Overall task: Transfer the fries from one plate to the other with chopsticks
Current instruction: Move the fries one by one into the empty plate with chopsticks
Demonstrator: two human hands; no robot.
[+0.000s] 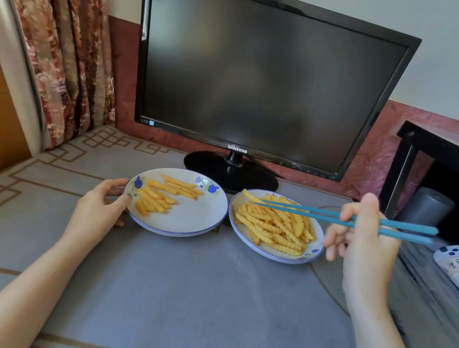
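**A:** Where are the fries now, and what do the hands do?

**B:** The two plates stand side by side toward the far edge of the bench [202,291], almost touching. The right plate [269,255] carries the big heap of fries [274,227], and the left plate [193,216] has a smaller group [158,195]. The left hand [102,201] holds the rim of the left plate, thumb on top. The right hand [363,238] has its fingers curled round the chopsticks [321,215].

**A:** How do the chopsticks lie?

**B:** Nearly level. Their long axis runs along the far edge and the tips point left, over the far side of the right plate. The tips are close together at one fry [250,195]. I cannot tell if it is really pinched.

**A:** Any advice for this step?

**B:** I would take one fry at its middle, across its length, and squeeze gently so it does not break. The left plate should be kept steady, so the carry is short.
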